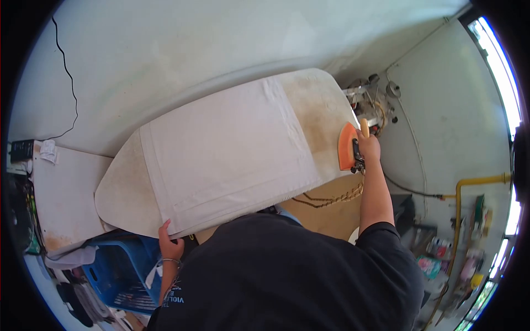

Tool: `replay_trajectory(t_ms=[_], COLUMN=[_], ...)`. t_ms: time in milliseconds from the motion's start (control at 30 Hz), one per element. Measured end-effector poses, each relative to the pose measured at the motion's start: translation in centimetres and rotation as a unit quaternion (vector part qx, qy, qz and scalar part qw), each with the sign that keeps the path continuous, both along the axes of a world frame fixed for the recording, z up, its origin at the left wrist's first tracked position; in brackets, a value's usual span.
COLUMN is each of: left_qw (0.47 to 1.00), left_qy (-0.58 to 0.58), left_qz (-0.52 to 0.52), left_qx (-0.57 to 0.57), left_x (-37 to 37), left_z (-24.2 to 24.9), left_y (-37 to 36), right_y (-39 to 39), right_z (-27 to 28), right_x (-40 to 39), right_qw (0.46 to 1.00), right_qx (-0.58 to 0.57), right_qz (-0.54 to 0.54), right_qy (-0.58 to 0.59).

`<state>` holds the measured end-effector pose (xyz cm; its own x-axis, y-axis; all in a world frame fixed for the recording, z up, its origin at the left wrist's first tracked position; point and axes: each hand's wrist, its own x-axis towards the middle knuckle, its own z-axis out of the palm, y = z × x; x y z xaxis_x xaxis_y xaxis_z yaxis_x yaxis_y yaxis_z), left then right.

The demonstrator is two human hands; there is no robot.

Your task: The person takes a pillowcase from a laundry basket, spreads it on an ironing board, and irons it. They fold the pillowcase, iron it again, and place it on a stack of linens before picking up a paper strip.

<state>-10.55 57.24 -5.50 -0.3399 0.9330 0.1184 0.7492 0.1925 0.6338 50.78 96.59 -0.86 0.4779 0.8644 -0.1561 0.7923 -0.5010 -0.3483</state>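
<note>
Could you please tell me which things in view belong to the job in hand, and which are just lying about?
In use:
- orange iron, in the right hand
- pale cloth, left hand at its edge
- padded board beneath it

Apparently just lying about:
- blue basket
- crumpled white item
- dark box

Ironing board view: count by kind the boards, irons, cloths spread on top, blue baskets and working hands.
Ironing board: 1
Orange iron: 1
Spread cloth: 1
Blue basket: 1
Hands, left hand and right hand: 2
Total: 6
</note>
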Motion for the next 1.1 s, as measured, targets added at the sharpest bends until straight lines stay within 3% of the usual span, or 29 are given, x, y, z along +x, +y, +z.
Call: replay_trajectory(t_ms=[33,67,133,200,233,267,333,467,533,667,733,800,867,900,967,1033,1100], left_qw=[0.992,0.991,0.992,0.990,0.988,0.986,0.984,0.972,0.984,0.989,0.992,0.995,0.996,0.997,0.998,0.999,0.999], left_qy=[-0.028,-0.032,0.072,0.086,0.103,0.103,0.075,0.108,0.124,0.100,0.095,0.088,0.066,0.062,0.039,0.035,0.032], left_qz=[0.053,0.064,0.060,0.079,0.090,0.107,0.140,0.168,0.128,0.098,0.076,0.052,0.051,0.033,0.039,0.018,0.009], left_qx=[-0.113,-0.112,-0.087,-0.082,-0.076,-0.079,-0.076,-0.125,-0.024,-0.041,-0.024,-0.002,0.027,0.028,0.031,0.030,0.032], left_x=[1.0,1.4,0.8,0.2,0.3,0.6,0.5,-0.4,-0.7,-1.2,-1.7,-2.2,-2.5,-2.8,-3.4,-3.3,-3.2], left_z=[2.1,1.5,0.4,0.2,0.4,0.9,2.7,5.7,6.3,8.0,8.6,9.0,9.6,9.5,9.3,9.3,9.2], left_y=[0.3,0.3,-0.6,-0.6,-0.5,-0.3,0.8,2.1,3.0,4.8,5.8,6.4,7.5,7.8,7.8,7.8,7.6], right_y=[2.2,4.3,7.9,10.7,12.8,13.5,14.4,15.7,16.9,17.0,13.2,10.4,5.0,4.7,5.9,8.2,11.2], right_z=[-1.6,-2.9,-3.2,-2.1,-4.1,-3.8,-1.8,0.7,0.4,0.1,1.8,-2.1,-1.7,-1.5,-0.8,2.8,2.5], right_x=[2.2,4.4,7.0,8.0,10.3,10.4,9.7,6.7,7.5,6.5,0.4,-2.0,-7.5,-6.3,-4.0,1.0,6.6], right_qw=[0.998,0.993,0.994,0.997,0.996,0.997,0.981,0.986,0.981,0.984,0.958,0.878,0.890,0.894,0.876,0.943,0.981], right_qx=[0.043,0.086,0.075,0.050,0.065,0.064,0.081,0.030,0.046,-0.016,0.066,0.298,0.269,0.262,0.401,0.219,0.093], right_qz=[-0.018,-0.036,-0.046,-0.050,-0.024,-0.008,0.044,0.061,0.079,0.059,0.014,0.182,0.270,0.255,0.090,-0.004,0.121], right_qy=[-0.036,-0.071,-0.058,0.010,-0.048,-0.045,-0.169,-0.151,-0.172,-0.166,-0.280,-0.328,-0.249,-0.257,-0.251,-0.252,-0.119])
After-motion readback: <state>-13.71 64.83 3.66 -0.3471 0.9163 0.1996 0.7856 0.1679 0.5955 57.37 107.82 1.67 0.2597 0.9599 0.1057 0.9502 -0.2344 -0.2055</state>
